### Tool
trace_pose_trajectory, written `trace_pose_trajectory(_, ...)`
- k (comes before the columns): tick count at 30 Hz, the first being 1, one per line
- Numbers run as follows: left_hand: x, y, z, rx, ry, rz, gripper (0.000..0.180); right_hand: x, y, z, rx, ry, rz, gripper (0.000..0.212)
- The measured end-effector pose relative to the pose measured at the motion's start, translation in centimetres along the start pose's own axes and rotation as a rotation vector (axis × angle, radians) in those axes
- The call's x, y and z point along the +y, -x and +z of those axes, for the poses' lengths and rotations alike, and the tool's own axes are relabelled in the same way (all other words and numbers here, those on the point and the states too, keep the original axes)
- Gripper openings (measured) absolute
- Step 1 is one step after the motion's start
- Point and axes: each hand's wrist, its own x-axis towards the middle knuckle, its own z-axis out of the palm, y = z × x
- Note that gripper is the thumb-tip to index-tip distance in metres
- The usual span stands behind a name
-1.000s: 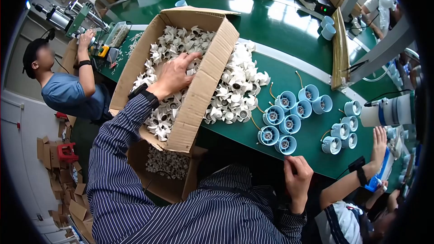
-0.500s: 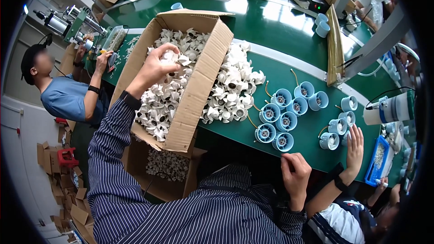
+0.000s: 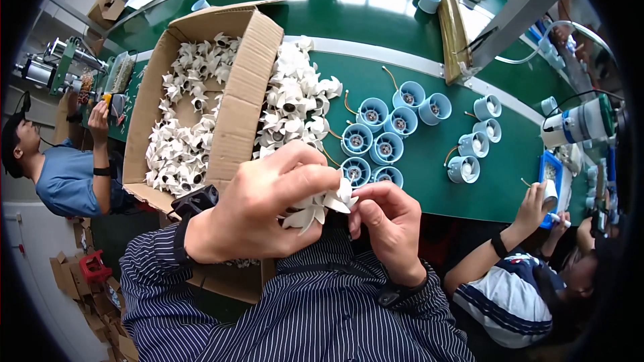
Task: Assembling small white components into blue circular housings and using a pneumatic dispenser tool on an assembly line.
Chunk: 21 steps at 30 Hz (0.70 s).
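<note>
In front of my chest, my left hand (image 3: 258, 204) is closed around a few white fan impellers (image 3: 312, 213) with curved blades; how many is hidden by the fingers. My right hand (image 3: 390, 224) meets it from the right, thumb and fingers pinched at the edge of one impeller. Behind my hands several light-blue cup-shaped housings (image 3: 401, 121) with thin wires stand on the green table. To the left, a tilted cardboard box (image 3: 238, 97) holds many more impellers (image 3: 176, 154). A loose pile of white impellers (image 3: 290, 104) lies against the box's right side.
Farther right stand several blue housings (image 3: 463, 169) with white impellers inside. A co-worker's hand (image 3: 530, 211) holds a similar cup beside a blue tray (image 3: 551, 181). Another person (image 3: 74, 167) works at the left. A metal post (image 3: 516, 27) rises at the back right.
My left hand has come out of the box with impellers, down to my chest. My right hand has moved left to meet it. The co-worker's hand has shifted away from the housings and holds a cup.
</note>
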Motion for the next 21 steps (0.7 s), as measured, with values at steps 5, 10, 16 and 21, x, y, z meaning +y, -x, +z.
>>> trace_pose_trajectory(5, 0.5, 0.4, 3.0, -0.031, -0.142, 0.070, 0.063, 0.4, 0.3, -1.7, 0.019, -0.127, 0.105, 0.016)
trace_pose_trajectory(10, 0.8, 0.7, 3.8, -0.172, -0.225, 0.053, 0.062, 0.9, 1.1, -5.6, 0.088, -0.359, 0.095, 0.020)
trace_pose_trajectory(16, 1.4, 2.8, 4.0, -0.488, 0.105, -0.200, 0.046, 1.6, 1.5, -8.8, -0.005, -0.922, 0.143, 0.019)
trace_pose_trajectory(21, 1.3, 3.7, 4.1, -0.605, -0.116, -0.041, 0.040, 1.2, 0.9, -9.2, 0.273, 0.101, -0.070, 0.013)
